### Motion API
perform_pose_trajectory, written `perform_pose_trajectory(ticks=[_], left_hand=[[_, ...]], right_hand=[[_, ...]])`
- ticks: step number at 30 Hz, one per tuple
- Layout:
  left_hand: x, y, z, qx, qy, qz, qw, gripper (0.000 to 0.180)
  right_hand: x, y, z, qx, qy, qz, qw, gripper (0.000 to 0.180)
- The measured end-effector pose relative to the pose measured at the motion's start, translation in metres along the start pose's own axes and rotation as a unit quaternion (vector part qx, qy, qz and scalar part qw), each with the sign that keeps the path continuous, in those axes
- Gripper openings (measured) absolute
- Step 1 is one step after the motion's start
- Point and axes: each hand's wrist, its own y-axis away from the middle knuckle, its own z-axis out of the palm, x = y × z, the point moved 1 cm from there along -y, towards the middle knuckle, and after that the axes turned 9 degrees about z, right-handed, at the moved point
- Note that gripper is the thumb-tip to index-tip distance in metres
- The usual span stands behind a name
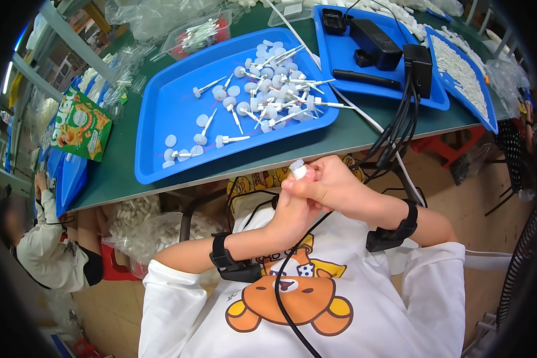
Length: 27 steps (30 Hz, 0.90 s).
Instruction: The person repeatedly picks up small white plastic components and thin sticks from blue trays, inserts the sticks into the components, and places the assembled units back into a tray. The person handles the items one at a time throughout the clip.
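Both hands meet just below the edge of the dark green surface [340, 134]. The left hand [295, 206] and right hand [337, 185] are clenched together around a small white plastic cap piece [298, 169] (only its tip shows above the fingers), near the big blue plastic tray [161, 107] of similar white pieces.

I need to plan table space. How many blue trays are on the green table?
3. A large blue tray of white parts sits at the centre, a second tray with black devices to its right, a third tray at far right. Others may be hidden.
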Motion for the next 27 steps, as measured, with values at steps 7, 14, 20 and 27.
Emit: perform_pose_trajectory(ticks=[7,14,20,27], left_hand=[[0.018,0.009,0.017,0.063,0.016,-0.047,0.997,0.032],[0.021,0.015,0.015,0.107,0.043,-0.061,0.991,0.027],[0.015,0.009,0.003,0.043,-0.023,-0.033,0.998,0.030],[0.007,0.007,0.011,0.082,0.011,0.011,0.997,0.025]], right_hand=[[-0.005,0.002,0.010,0.037,-0.025,0.110,0.993,0.035],[0.008,-0.005,0.013,0.031,-0.020,0.127,0.991,0.036],[0.003,-0.007,0.011,0.025,-0.010,0.119,0.992,0.036],[0.009,-0.013,0.000,0.011,0.006,0.109,0.994,0.035]])
